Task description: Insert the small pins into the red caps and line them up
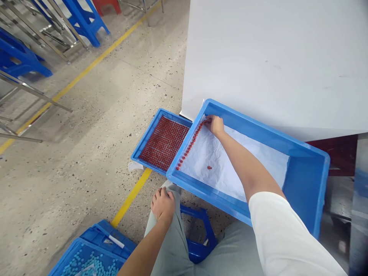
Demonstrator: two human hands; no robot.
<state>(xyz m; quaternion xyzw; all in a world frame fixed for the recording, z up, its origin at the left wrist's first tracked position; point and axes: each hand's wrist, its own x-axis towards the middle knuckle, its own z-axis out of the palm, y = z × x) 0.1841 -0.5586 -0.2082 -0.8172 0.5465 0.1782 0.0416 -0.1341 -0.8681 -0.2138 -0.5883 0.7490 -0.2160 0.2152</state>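
Note:
My right hand (pixel 215 124) reaches into the large blue plastic tray (pixel 247 128), at its far left corner. Its fingers are drawn together at the far end of a row of small round red parts (pixel 189 147); whatever is between the fingertips is too small and hidden to make out. That row lies along the tray's left wall, on a white sheet (pixel 221 176). One loose red part (pixel 209 167) sits apart on the sheet. My left hand (pixel 163 203) rests on my left knee, fingers laid over it, holding nothing.
A smaller blue tray (pixel 135 155) filled with rows of red parts stands beside the large one. Blue bins (pixel 97 230) with light-blue pieces are at lower left. A white table (pixel 258 57) lies ahead; blue stools (pixel 83 21) and metal frames stand at upper left.

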